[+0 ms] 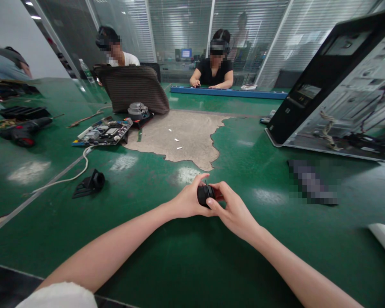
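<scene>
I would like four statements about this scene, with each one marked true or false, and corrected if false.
1. The left hand and right hand both touch a small round black part. True.
2. The bare circuit board lies at the right of the green table. False: the circuit board lies at the left.
3. A black and silver computer case is at the right. True.
4. The long bar near the black-shirted person is red. False: it is blue.

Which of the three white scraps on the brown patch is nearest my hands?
The front scrap, nearest your left hand; the other two lie farther back on the patch.
</scene>
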`<state>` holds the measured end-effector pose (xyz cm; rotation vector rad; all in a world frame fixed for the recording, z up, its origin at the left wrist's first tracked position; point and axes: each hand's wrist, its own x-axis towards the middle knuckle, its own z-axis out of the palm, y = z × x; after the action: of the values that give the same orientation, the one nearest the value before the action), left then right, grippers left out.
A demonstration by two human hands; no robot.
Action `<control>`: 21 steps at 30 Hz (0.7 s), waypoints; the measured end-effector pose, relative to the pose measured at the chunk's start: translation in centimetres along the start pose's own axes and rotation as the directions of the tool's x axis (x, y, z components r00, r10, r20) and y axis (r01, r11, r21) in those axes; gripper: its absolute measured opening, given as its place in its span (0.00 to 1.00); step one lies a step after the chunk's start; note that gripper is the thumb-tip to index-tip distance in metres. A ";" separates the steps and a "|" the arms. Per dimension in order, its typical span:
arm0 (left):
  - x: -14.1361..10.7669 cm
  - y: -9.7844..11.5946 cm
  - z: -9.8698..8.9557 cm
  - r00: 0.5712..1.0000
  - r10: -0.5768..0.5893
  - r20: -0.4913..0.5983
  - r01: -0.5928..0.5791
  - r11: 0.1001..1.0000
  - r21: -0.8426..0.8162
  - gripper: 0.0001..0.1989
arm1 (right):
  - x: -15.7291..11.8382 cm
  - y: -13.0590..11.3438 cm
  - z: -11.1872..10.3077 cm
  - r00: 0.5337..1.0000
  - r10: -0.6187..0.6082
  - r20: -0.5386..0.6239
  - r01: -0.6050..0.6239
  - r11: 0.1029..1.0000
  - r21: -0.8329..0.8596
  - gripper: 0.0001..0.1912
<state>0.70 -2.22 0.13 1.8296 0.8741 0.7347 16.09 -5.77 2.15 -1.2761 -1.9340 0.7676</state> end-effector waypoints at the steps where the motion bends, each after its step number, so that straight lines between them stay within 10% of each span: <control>1: 0.0 0.0 -0.1 1.000 0.013 -0.003 -0.013 1.000 -0.004 0.45 | 0.0 -0.2 -0.2 1.000 -0.007 0.017 0.007 1.000 0.018 0.11; 12: -0.3 0.5 -0.2 0.995 0.076 0.072 -0.081 0.995 0.066 0.46 | 0.9 0.7 -2.1 0.957 0.083 0.279 -0.181 0.922 0.343 0.14; 21: -0.2 -0.3 -0.5 0.985 0.144 0.093 -0.164 0.951 0.263 0.39 | 0.7 0.6 -1.4 0.967 0.105 0.233 -0.182 0.922 0.341 0.13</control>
<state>0.10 -2.05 0.00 2.1730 0.8215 0.6655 17.29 -4.82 2.65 -1.1524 -1.7615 1.3148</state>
